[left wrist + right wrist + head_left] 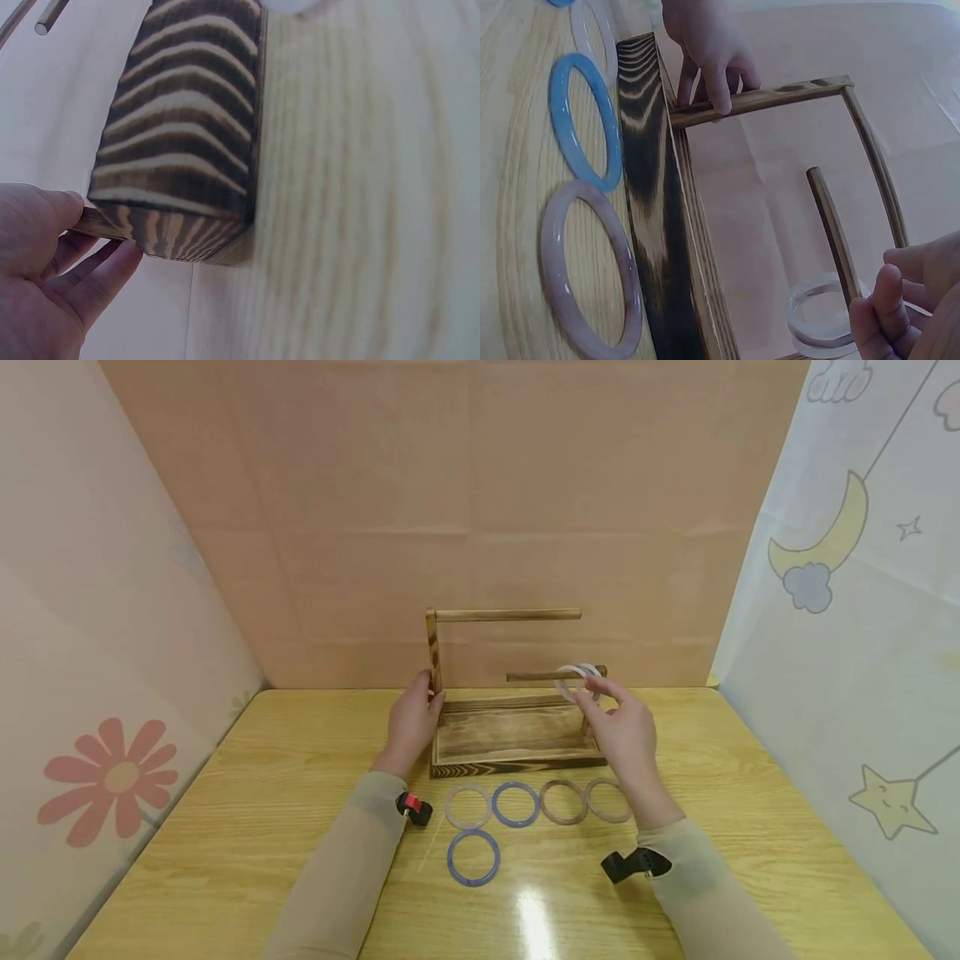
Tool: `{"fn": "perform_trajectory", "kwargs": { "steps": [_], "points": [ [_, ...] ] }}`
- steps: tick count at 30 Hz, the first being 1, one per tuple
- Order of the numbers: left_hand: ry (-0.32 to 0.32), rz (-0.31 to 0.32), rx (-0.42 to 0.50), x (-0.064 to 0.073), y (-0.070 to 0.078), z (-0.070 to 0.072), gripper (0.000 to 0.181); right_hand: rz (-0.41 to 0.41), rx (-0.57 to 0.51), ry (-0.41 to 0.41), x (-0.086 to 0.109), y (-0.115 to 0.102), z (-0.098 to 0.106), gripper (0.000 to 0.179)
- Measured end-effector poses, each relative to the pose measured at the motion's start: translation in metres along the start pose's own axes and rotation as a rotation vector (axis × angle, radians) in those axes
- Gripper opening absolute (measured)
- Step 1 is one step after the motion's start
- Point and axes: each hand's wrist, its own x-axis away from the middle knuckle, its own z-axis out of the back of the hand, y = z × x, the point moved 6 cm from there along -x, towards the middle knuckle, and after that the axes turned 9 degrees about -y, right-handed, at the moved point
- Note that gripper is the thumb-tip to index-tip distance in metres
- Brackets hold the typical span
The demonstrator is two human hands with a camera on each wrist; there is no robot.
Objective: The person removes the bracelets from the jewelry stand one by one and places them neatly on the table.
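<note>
Head view: left hand (412, 722) clamps the nine-o'clock wooden post (432, 643); right hand (626, 733) seemingly pinches white bangles (573, 667), which a tilted lower rod (528, 677) could shed.

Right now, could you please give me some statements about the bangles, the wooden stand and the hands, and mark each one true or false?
1. The left hand grips the left wooden post. True.
2. The upper rod carries a blue bangle. False: it carries none.
3. White bangles hang around the lower rod. True.
4. The frontmost blue bangle lies inside the tray. False: it lies on the table.
5. The right hand lies flat on the table. False: it is raised at the lower rod.
</note>
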Motion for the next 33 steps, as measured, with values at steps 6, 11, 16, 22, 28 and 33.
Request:
{"fn": "perform_trajectory", "kwargs": {
  "steps": [6,11,16,22,28,33],
  "points": [
    [-0.001,-0.001,0.002,0.000,0.000,0.000,0.043,-0.046,0.023,0.001,-0.003,0.006,0.003,0.048],
    [0.006,-0.007,0.006,-0.001,0.002,0.000,0.041,-0.055,0.042,0.031,-0.004,0.007,0.007,0.046],
    [0.004,-0.002,0.005,0.000,0.000,0.000,0.044,-0.064,0.041,0.033,-0.004,0.010,0.006,0.044],
    [0.007,0.001,-0.002,0.000,-0.001,-0.001,0.045,-0.062,0.035,0.029,-0.004,0.009,0.004,0.045],
    [0.008,-0.001,0.004,0.000,0.000,0.000,0.043,-0.042,0.046,0.026,-0.004,0.011,0.001,0.044],
    [-0.003,0.009,0.000,0.000,0.000,0.001,0.045,-0.046,0.056,0.014,-0.006,0.014,-0.003,0.042]
  ]
}}
